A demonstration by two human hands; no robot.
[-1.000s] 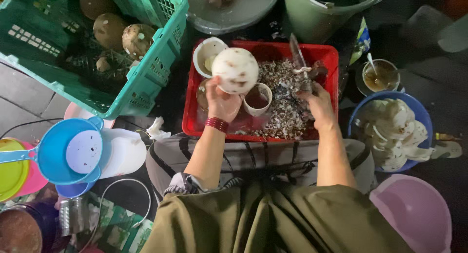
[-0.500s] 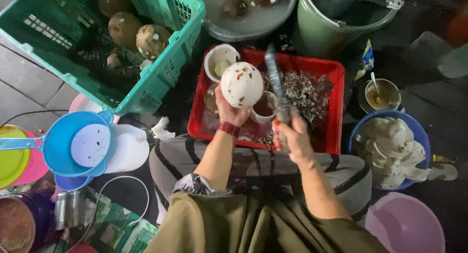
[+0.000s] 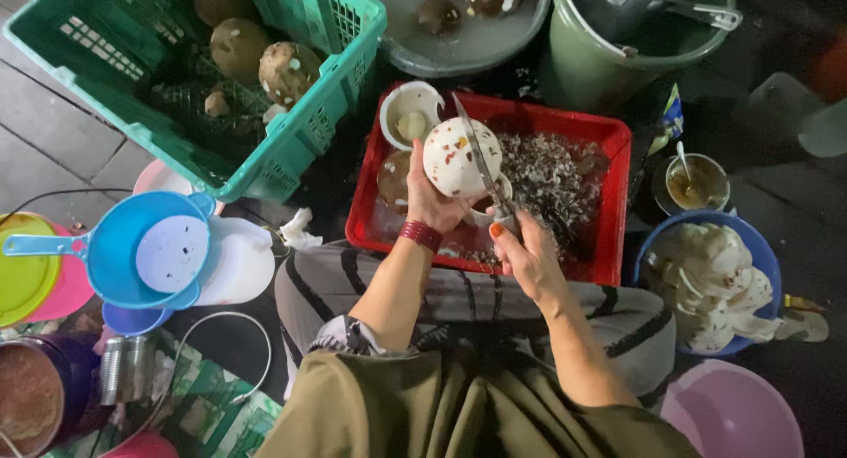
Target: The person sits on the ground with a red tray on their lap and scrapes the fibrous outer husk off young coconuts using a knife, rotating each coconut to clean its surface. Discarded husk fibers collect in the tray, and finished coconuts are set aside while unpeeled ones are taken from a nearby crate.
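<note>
My left hand (image 3: 434, 204) grips a round, mostly peeled white coconut (image 3: 456, 157) with brown flecks, held up over the red tray (image 3: 609, 246). My right hand (image 3: 524, 249) holds a long knife (image 3: 482, 168) by its handle; the blade lies across the coconut's right side. Brown shavings (image 3: 551, 180) are heaped in the tray. A halved white coconut shell (image 3: 409, 114) sits at the tray's far left corner.
A teal crate (image 3: 300, 149) with brown coconuts stands at the far left. A grey basin (image 3: 459, 43) and a green bucket (image 3: 618, 61) sit behind the tray. A blue bowl (image 3: 662, 237) of white pieces is at the right, a pink basin (image 3: 732, 418) below it, and a blue scoop (image 3: 115, 246) at the left.
My right hand left the shavings in the tray, took up the knife and brought its blade onto the coconut. My left hand kept holding the coconut.
</note>
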